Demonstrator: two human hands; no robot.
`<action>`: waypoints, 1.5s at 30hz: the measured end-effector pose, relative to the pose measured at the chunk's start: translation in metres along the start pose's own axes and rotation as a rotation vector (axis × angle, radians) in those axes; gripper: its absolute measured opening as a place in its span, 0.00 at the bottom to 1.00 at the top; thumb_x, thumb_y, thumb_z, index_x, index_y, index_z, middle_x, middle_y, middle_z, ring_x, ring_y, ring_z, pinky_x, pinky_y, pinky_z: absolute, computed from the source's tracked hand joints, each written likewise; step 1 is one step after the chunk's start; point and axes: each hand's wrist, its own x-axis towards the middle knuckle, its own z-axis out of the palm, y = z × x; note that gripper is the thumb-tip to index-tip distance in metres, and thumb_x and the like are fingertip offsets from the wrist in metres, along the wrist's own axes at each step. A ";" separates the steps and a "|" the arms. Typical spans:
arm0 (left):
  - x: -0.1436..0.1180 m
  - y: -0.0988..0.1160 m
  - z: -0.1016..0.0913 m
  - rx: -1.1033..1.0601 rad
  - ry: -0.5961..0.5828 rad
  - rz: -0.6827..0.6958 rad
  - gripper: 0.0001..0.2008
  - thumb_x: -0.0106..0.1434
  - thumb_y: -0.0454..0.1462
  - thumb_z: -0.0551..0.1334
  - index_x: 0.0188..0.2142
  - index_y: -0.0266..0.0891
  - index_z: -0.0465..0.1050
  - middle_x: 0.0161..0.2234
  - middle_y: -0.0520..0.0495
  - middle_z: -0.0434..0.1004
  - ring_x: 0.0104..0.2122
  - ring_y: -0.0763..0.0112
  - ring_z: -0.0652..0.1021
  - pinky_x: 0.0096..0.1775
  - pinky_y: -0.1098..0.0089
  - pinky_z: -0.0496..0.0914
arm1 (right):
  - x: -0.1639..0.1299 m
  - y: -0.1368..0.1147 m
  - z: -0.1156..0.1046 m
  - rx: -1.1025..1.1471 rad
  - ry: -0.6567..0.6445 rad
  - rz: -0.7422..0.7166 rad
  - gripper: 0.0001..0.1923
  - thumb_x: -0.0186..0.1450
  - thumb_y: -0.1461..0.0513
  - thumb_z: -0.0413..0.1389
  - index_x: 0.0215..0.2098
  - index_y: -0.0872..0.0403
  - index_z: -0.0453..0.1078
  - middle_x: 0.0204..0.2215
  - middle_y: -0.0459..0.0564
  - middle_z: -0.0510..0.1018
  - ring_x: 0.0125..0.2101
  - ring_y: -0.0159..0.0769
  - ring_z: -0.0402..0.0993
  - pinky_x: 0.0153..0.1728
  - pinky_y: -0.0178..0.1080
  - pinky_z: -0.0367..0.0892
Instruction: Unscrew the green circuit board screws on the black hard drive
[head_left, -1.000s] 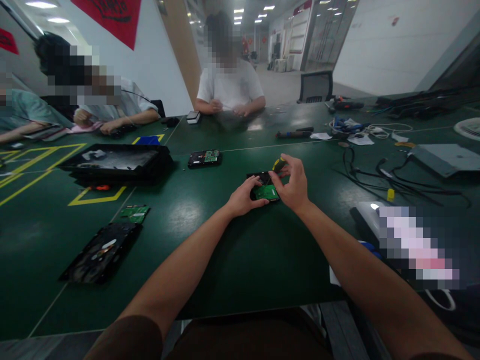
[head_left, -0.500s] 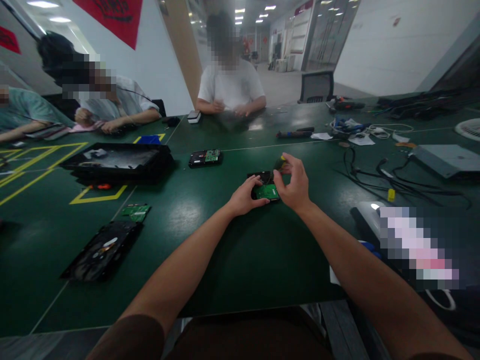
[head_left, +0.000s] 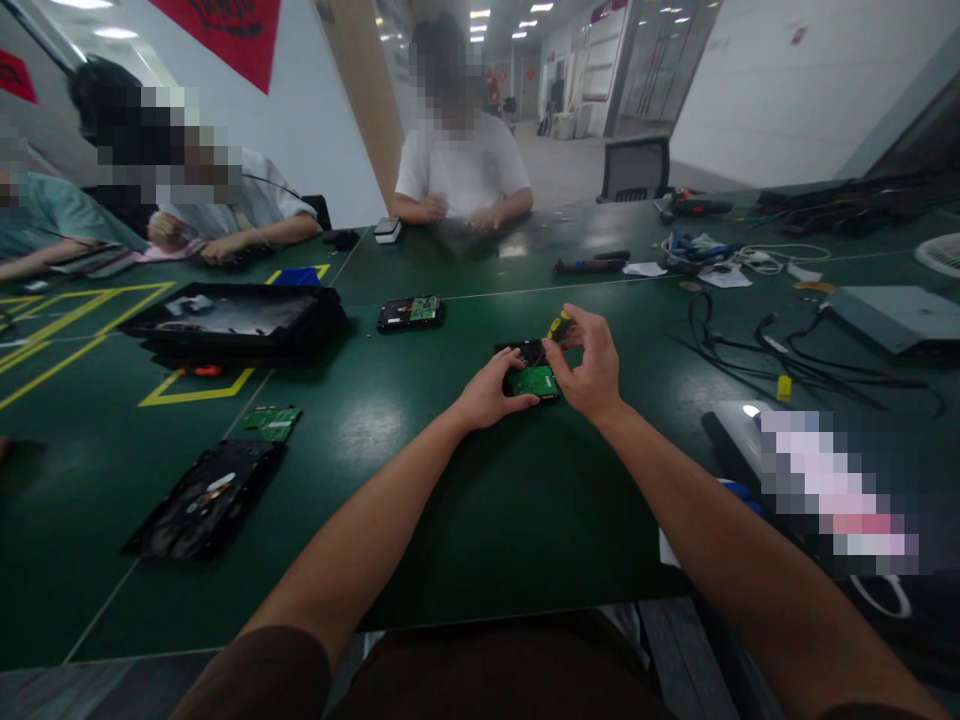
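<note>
Hard drive mid-table, left hand steadying; right hand grips screwdriver.

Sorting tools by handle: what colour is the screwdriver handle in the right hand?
Yellow and black, on the screwdriver in the right hand; head view.
</note>
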 end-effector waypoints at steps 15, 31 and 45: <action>0.000 0.000 0.001 0.014 0.013 -0.005 0.32 0.57 0.46 0.75 0.57 0.39 0.69 0.70 0.32 0.63 0.73 0.48 0.59 0.70 0.48 0.58 | -0.002 0.004 0.003 -0.017 -0.005 0.001 0.30 0.71 0.58 0.56 0.70 0.46 0.56 0.58 0.57 0.73 0.41 0.42 0.80 0.41 0.49 0.82; 0.000 -0.003 0.000 0.027 -0.005 0.004 0.31 0.58 0.47 0.74 0.56 0.40 0.69 0.70 0.33 0.63 0.73 0.50 0.59 0.70 0.47 0.58 | -0.002 0.006 0.002 -0.022 0.001 -0.001 0.31 0.71 0.57 0.58 0.70 0.46 0.57 0.57 0.57 0.72 0.42 0.44 0.80 0.41 0.50 0.82; -0.001 0.004 -0.001 0.005 0.008 -0.005 0.31 0.57 0.45 0.75 0.56 0.40 0.70 0.70 0.35 0.64 0.73 0.49 0.59 0.70 0.48 0.58 | -0.002 0.002 0.002 -0.032 -0.057 -0.039 0.31 0.72 0.60 0.54 0.71 0.45 0.55 0.56 0.56 0.73 0.46 0.44 0.79 0.49 0.52 0.80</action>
